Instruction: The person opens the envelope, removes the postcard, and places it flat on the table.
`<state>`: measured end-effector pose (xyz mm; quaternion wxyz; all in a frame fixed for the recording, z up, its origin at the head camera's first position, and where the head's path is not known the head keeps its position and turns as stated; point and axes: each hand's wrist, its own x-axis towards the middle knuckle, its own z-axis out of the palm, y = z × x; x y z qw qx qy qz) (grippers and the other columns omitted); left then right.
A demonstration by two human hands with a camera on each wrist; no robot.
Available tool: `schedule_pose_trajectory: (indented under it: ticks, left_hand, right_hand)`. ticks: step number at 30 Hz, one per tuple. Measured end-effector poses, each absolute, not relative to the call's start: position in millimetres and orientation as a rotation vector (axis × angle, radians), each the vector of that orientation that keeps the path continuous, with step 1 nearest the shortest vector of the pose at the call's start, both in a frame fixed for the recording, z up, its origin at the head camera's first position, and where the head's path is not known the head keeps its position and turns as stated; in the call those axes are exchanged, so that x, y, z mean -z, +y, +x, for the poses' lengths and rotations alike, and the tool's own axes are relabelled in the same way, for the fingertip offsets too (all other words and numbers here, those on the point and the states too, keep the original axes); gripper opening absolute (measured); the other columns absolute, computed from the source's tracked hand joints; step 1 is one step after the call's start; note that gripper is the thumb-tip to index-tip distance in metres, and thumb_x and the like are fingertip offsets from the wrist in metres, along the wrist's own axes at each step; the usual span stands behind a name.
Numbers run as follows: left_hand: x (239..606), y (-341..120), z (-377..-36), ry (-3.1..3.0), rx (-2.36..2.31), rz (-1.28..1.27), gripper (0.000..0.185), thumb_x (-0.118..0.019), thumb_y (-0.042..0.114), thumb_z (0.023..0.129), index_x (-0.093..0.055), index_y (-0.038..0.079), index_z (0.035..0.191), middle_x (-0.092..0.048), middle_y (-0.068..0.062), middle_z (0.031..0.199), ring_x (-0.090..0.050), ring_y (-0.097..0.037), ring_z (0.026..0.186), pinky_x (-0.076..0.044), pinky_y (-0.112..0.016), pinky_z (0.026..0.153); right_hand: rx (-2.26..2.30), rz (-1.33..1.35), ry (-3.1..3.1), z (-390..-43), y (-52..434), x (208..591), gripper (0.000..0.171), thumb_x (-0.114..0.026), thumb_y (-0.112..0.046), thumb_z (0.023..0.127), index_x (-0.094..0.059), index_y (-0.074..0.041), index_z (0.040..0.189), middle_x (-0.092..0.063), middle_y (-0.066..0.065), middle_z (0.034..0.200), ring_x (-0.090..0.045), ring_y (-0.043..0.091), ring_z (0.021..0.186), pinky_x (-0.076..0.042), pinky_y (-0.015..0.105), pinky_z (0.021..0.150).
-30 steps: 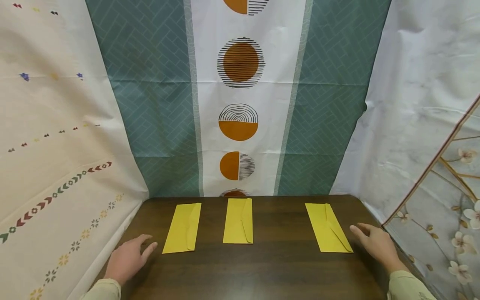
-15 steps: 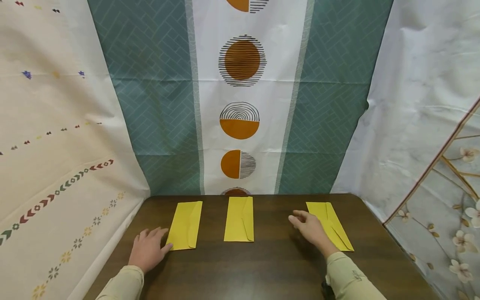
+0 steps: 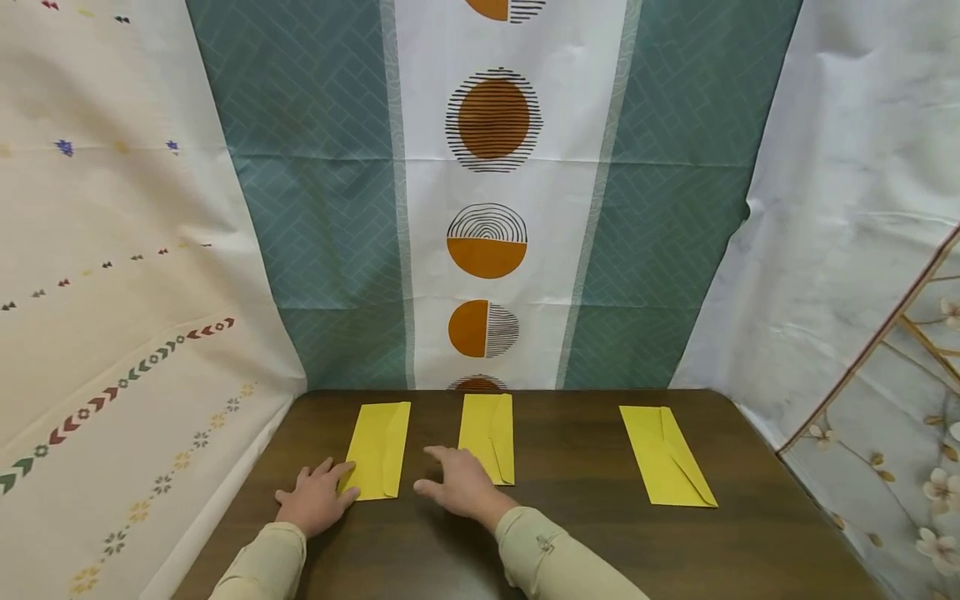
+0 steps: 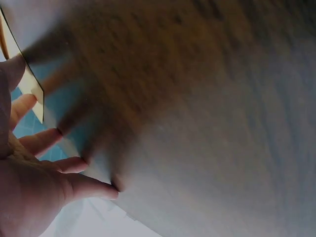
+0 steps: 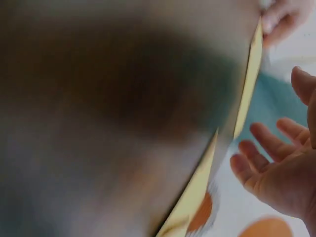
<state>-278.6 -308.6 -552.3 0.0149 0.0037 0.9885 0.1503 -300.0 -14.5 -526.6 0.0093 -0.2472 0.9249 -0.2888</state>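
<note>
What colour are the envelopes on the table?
Yellow, all three envelopes; clearest in the head view.

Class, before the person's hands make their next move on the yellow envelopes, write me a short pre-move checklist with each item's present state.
1. Left hand touches the left envelope at its near corner: ok.
2. Right hand has no grip on anything, fingers spread: ok.
3. Right hand clear of the middle envelope: cannot tell; they overlap in the head view.
4. Right envelope lies flat, untouched: ok.
5. All three envelopes apart on the table: ok.
</note>
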Motion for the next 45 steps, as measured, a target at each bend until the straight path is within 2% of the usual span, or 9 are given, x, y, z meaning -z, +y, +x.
schedule_pose_trajectory:
  ticks: [3,7,13,17,24,33,39,42,45]
  left_hand:
    - [552.2,-302.3,-280.4,3.055,-0.476,-0.012,0.059,-0.065,0.050,0.104,-0.059,0.016,0.152,-0.043,-0.033,0.163,-0.032,-0.073,0.144,-0.022,-0.100,0.092]
    - [552.8,-294.5,-282.8,3.063,-0.463,-0.005,0.060,-0.065,0.052,0.103,-0.060,0.017,0.151,-0.045,-0.031,0.162,-0.034,-0.072,0.144,-0.024,-0.100,0.092]
    - [551.6,-284.0,-283.3,3.066,-0.457,0.015,0.058,-0.068,0.050,0.102,-0.062,0.018,0.149,-0.047,-0.030,0.161,-0.037,-0.071,0.144,-0.026,-0.100,0.091]
    - [545.4,-277.7,-279.7,3.051,-0.471,0.014,0.056,-0.071,0.047,0.101,-0.063,0.018,0.148,-0.048,-0.030,0.161,-0.038,-0.070,0.144,-0.026,-0.100,0.091]
    - [544.3,-278.0,-277.3,3.043,-0.479,-0.015,0.055,-0.073,0.044,0.100,-0.064,0.018,0.148,-0.048,-0.029,0.161,-0.036,-0.069,0.146,-0.026,-0.099,0.094]
    - [545.1,-288.0,-278.3,3.062,-0.469,-0.038,0.055,-0.074,0.045,0.099,-0.064,0.018,0.146,-0.049,-0.028,0.159,-0.040,-0.067,0.143,-0.027,-0.098,0.093]
    - [545.4,-294.3,-278.2,3.072,-0.479,-0.045,0.054,-0.074,0.045,0.099,-0.065,0.019,0.145,-0.050,-0.027,0.159,-0.040,-0.067,0.143,-0.027,-0.099,0.092]
    - [546.0,-298.4,-277.9,3.070,-0.475,-0.052,0.054,-0.074,0.045,0.099,-0.065,0.019,0.145,-0.050,-0.027,0.159,-0.041,-0.067,0.143,-0.027,-0.099,0.091]
    - [546.1,-302.3,-277.2,3.068,-0.473,-0.054,0.055,-0.074,0.047,0.099,-0.065,0.019,0.145,-0.050,-0.028,0.159,-0.040,-0.068,0.142,-0.028,-0.099,0.091]
  right_hand:
    - [0.751,-0.788,2.963,-293.3,-41.6,533.9,0.067,-0.076,-0.048,0.097,-0.059,-0.012,0.151,-0.067,0.009,0.148,-0.062,0.034,0.137,-0.050,0.051,0.114]
    - [0.635,-0.676,3.052,-289.4,-64.7,542.5,0.081,-0.078,-0.058,0.093,-0.056,-0.009,0.153,-0.066,0.011,0.148,-0.062,0.033,0.137,-0.049,0.053,0.114]
    - [0.444,-0.462,3.213,-290.8,-81.4,555.5,0.093,-0.075,-0.073,0.087,-0.056,-0.009,0.151,-0.066,0.010,0.141,-0.065,0.030,0.127,-0.051,0.050,0.108]
    - [0.312,-0.378,3.288,-289.8,-87.0,559.8,0.085,-0.075,-0.070,0.089,-0.059,-0.011,0.147,-0.068,0.008,0.135,-0.066,0.029,0.122,-0.051,0.050,0.104]
    - [0.373,-0.363,3.320,-287.7,-90.6,558.6,0.067,-0.076,-0.053,0.093,-0.061,-0.010,0.143,-0.071,0.009,0.131,-0.070,0.030,0.114,-0.054,0.052,0.097]
    - [0.478,-0.402,3.299,-285.6,-96.4,552.3,0.064,-0.075,-0.039,0.096,-0.054,-0.011,0.150,-0.070,0.009,0.132,-0.073,0.030,0.108,-0.057,0.052,0.093]
    - [0.394,-0.487,3.322,-285.0,-98.2,550.1,0.060,-0.073,-0.029,0.097,-0.053,-0.018,0.152,-0.069,0.007,0.132,-0.074,0.027,0.099,-0.059,0.046,0.084]
    - [0.342,-0.539,3.321,-285.9,-96.3,551.0,0.046,-0.072,-0.028,0.099,-0.063,-0.020,0.144,-0.067,0.007,0.135,-0.071,0.028,0.102,-0.059,0.046,0.086]
    - [0.264,-0.603,3.339,-287.7,-93.2,554.3,0.027,-0.070,-0.030,0.100,-0.074,-0.020,0.125,-0.066,0.007,0.129,-0.066,0.027,0.098,-0.055,0.044,0.082]
